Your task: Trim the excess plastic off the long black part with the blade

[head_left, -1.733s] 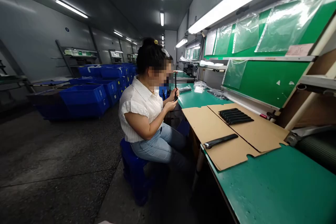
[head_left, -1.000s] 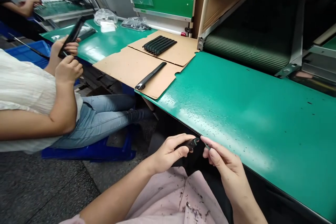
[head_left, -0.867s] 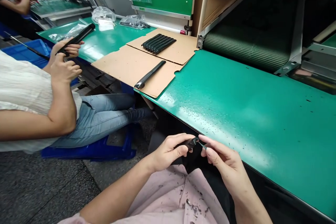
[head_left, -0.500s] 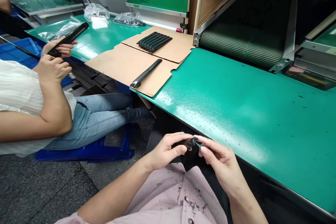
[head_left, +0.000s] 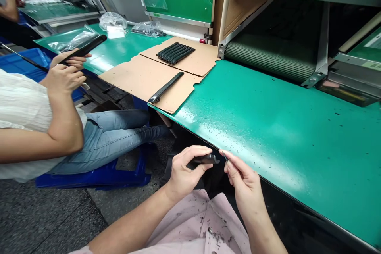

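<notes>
My left hand point(head_left: 186, 168) is closed around a glossy black plastic part point(head_left: 206, 159), whose notched end points right, toward my other hand. Most of the part's length is hidden by the fingers. Just right of that end, my right hand point(head_left: 242, 172) pinches a small thin blade point(head_left: 225, 157) between thumb and fingers. A narrow gap separates the blade from the part. Both hands are above my lap, close to the front edge of the green table point(head_left: 268, 127). Dark shavings lie on my pink top point(head_left: 205, 222).
On brown cardboard point(head_left: 127, 73) lie one long black part point(head_left: 166, 87) and a row of several black parts point(head_left: 175, 53). A conveyor belt point(head_left: 274, 53) stands behind the table. At left a seated co-worker point(head_left: 62, 119) holds a long black part. Dark scraps dot the tabletop.
My hands have drawn slightly apart, and the blade has come away from the end of the black part. The view has tilted up slightly. The co-worker's black part has shifted slightly.
</notes>
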A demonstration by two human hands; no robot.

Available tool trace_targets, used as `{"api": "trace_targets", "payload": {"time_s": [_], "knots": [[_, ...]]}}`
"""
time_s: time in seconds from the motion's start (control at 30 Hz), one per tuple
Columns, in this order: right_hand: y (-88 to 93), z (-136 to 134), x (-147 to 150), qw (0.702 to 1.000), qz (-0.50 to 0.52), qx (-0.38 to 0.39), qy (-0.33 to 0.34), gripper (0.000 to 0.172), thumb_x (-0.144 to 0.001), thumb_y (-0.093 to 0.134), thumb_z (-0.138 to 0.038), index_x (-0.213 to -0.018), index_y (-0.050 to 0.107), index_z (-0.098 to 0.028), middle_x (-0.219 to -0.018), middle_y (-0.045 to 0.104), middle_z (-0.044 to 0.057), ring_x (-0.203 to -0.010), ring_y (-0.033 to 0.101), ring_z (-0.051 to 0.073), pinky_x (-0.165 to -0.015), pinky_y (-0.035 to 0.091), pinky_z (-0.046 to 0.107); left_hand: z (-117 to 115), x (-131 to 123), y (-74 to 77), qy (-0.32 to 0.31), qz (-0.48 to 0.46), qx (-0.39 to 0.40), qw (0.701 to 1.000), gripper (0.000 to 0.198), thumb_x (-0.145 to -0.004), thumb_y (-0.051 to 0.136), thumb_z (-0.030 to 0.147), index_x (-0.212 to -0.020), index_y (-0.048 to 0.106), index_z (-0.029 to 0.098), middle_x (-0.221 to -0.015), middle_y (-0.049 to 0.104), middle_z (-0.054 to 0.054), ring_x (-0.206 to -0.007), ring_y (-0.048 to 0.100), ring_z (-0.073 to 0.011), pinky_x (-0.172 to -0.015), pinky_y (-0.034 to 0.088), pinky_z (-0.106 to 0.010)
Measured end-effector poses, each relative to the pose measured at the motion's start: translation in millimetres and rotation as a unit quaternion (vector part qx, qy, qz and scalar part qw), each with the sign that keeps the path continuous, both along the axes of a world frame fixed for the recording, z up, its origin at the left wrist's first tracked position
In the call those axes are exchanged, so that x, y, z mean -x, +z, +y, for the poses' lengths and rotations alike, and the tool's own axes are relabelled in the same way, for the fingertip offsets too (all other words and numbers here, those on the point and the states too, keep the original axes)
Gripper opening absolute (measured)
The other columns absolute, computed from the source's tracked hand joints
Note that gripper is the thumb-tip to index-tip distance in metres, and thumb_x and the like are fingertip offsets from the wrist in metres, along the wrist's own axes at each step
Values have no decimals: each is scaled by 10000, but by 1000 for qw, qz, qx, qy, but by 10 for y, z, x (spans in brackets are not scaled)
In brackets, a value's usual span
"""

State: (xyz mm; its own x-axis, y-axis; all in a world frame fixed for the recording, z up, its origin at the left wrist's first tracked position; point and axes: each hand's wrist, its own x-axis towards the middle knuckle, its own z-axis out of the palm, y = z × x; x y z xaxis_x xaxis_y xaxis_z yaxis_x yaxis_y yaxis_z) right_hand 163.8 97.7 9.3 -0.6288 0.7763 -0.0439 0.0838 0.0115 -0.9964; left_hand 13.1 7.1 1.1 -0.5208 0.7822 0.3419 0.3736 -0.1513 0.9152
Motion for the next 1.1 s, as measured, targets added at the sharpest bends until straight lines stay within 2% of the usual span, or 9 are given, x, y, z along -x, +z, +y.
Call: {"api": "trace_targets", "payload": {"time_s": [0.2, 0.4, 0.53, 0.67, 0.77, 0.87, 0.97, 1.03, 1.1], "knots": [[72, -69, -21, 999, -19, 31, 36, 322, -982, 503, -420, -1276, 619, -362, -800, 547, -8, -718, 506, 135, -706, 425, 297, 34, 57, -26, 102, 127, -30, 986, 326, -752, 739, 57, -1022, 674, 228, -1002, 723, -42, -935, 680, -198, -825, 549, -351], [88, -80, 6, 997, -24, 61, 52, 347, -966, 516, -429, -1293, 608, -355, -807, 565, -7, -681, 480, 127, -676, 419, 289, 46, 112, -40, 107, 234, -68, 964, 386, -741, 711, -3, -1048, 641, 220, -1020, 723, -47, -905, 682, -200, -761, 508, -351], [43, -50, -5, 997, -11, 43, 68, 321, -959, 525, -390, -1260, 635, -364, -793, 566, -10, -687, 503, 130, -674, 437, 277, 19, 117, 0, 80, 236, -70, 966, 385, -743, 712, 4, -1059, 636, 211, -1009, 726, -61, -900, 683, -207, -749, 492, -353], [8, 26, -25, 997, -52, -63, 7, 304, -959, 506, -381, -1206, 676, -332, -810, 585, 9, -745, 552, 160, -698, 456, 290, -27, 147, 144, -11, 209, -80, 975, 358, -772, 709, 56, -1092, 626, 196, -982, 737, -74, -883, 689, -210, -755, 491, -355], [96, 79, -24, 994, -61, -86, -40, 332, -972, 478, -425, -1216, 662, -295, -820, 602, 18, -725, 556, 167, -668, 452, 289, 34, 255, 324, -65, 257, -61, 962, 358, -800, 689, 100, -1138, 618, 197, -1012, 739, -85, -867, 690, -215, -729, 474, -349], [300, 109, 18, 991, -63, -111, -41, 339, -951, 515, -487, -1143, 673, -257, -774, 593, 6, -632, 496, 152, -597, 411, 276, 242, 398, 555, -126, 353, -19, 927, 309, -861, 611, 134, -1160, 613, 211, -1043, 739, -78, -891, 689, -216, -737, 466, -345], [489, 165, 82, 978, -70, -182, -68, 284, -897, 612, -494, -910, 714, -230, -687, 563, -12, -551, 400, 131, -538, 349, 275, 528, 509, 772, -211, 434, 5, 876, 249, -919, 530, 170, -1137, 633, 230, -1067, 740, -65, -907, 689, -207, -810, 468, -355], [540, 239, 105, 967, -62, -211, -132, 290, -887, 631, -486, -812, 710, -217, -638, 523, -16, -533, 367, 125, -520, 321, 281, 698, 554, 846, -208, 453, -25, 867, 206, -918, 576, 257, -1107, 657, 258, -1117, 728, -55, -966, 677, -214, -916, 455, -381], [524, 322, 106, 955, -37, -192, -222, 313, -860, 659, -508, -796, 705, -205, -610, 500, -14, -533, 381, 129, -506, 319, 283, 822, 565, 831, -99, 401, -93, 906, 276, -842, 694, 371, -1098, 666, 274, -1203, 691, -59, -1101, 628, -246, -1026, 420, -419]]}}
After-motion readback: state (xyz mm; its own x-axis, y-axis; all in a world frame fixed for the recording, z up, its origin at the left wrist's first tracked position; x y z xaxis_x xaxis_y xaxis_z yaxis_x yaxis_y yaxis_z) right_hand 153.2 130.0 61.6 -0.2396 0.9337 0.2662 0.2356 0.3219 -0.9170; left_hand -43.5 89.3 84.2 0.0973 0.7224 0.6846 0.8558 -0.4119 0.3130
